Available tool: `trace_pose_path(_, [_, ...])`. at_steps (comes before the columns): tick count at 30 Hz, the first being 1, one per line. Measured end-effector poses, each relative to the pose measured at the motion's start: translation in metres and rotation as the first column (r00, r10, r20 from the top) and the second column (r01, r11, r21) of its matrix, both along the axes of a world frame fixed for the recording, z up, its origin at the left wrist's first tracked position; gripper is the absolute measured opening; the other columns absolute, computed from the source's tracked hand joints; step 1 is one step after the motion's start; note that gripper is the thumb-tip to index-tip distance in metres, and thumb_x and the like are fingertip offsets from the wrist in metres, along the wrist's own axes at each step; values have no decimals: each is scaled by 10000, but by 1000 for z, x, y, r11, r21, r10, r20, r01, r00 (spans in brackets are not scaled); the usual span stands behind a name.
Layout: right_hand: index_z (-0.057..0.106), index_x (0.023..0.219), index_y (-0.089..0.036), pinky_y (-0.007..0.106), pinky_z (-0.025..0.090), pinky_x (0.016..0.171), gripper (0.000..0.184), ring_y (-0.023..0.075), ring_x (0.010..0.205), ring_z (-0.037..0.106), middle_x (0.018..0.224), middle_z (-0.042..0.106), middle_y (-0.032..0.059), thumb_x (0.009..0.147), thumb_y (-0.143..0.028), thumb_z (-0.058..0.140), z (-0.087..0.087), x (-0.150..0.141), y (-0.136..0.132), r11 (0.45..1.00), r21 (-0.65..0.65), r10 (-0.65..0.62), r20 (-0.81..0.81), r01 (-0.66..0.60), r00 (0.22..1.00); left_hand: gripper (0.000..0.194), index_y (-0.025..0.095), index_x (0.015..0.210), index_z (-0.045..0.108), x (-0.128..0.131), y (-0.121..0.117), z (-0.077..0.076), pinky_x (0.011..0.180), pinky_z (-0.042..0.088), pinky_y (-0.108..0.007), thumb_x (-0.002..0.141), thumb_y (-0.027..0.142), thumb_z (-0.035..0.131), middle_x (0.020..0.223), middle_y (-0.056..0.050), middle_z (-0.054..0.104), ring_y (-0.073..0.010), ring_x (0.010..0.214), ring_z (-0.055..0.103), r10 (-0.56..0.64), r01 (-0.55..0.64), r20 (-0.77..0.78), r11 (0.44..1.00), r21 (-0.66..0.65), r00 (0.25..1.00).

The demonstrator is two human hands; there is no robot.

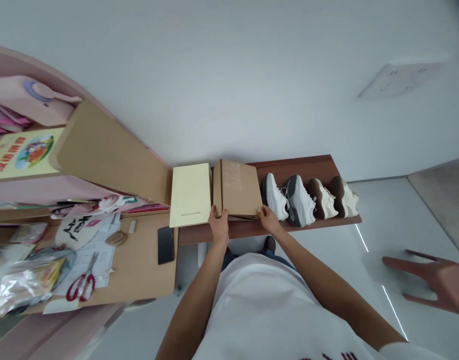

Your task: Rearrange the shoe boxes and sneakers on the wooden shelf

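Note:
A brown cardboard box (239, 187) lies on a low dark wooden shelf (308, 165) against the white wall. My left hand (219, 226) grips the box's near left corner. My right hand (269, 220) holds its near right corner. To the left of it lies a pale yellow box (190, 195), partly over the desk edge. To the right stand a pair of white and grey sneakers (289, 199) and a pair of brown and cream sneakers (332, 196).
A light wooden desk (139, 265) on the left carries red scissors (81, 285), papers, a black phone (165, 245) and plastic bags. A large cardboard flap (109, 155) leans over it. A reddish stool (435, 280) stands on the white floor at right.

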State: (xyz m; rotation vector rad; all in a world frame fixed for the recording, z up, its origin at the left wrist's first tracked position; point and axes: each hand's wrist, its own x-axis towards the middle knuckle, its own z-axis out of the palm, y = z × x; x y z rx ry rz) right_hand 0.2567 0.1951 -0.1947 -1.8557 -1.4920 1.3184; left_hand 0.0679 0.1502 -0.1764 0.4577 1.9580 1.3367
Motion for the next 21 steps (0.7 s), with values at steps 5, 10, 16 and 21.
trace_pose_path(5, [576, 1391, -165, 482, 296, 1222, 582, 289, 1455, 412, 1479, 551, 139, 908, -489, 564, 11, -22, 4, 995, 86, 60, -46, -56, 997, 839, 148, 1474, 435, 5, 3, 26, 1236, 268, -429, 774, 437, 797, 1463, -199, 456, -292, 1436, 402, 49, -51, -257, 999, 1, 965])
trace_pose_path(10, [572, 1420, -253, 463, 314, 1220, 577, 242, 1408, 486, 1491, 561, 67, 936, -564, 533, 34, -53, 10, 990, 67, 140, -270, -127, 952, 950, 201, 1537, 317, 16, 2, 43, 1225, 271, -487, 754, 400, 818, 1472, -192, 370, -317, 1441, 359, 18, 14, -455, 998, 66, 890])
trace_pose_path(16, [399, 1548, -304, 442, 282, 1242, 743, 222, 1466, 416, 1581, 452, 19, 907, -646, 554, 48, -68, 17, 992, 51, 129, -430, -119, 893, 1020, 206, 1553, 291, 32, -2, 43, 1217, 255, -535, 719, 415, 841, 1469, -215, 361, -360, 1458, 309, -27, 98, -532, 990, 106, 847])
trace_pose_path(21, [358, 1567, -282, 411, 289, 1239, 747, 209, 1487, 380, 1611, 402, 25, 922, -604, 552, 41, -62, 16, 996, 45, 87, -436, -75, 896, 964, 182, 1547, 302, 41, -9, 33, 1207, 284, -522, 753, 390, 807, 1467, -218, 388, -345, 1447, 347, -140, 207, -500, 975, 81, 855])
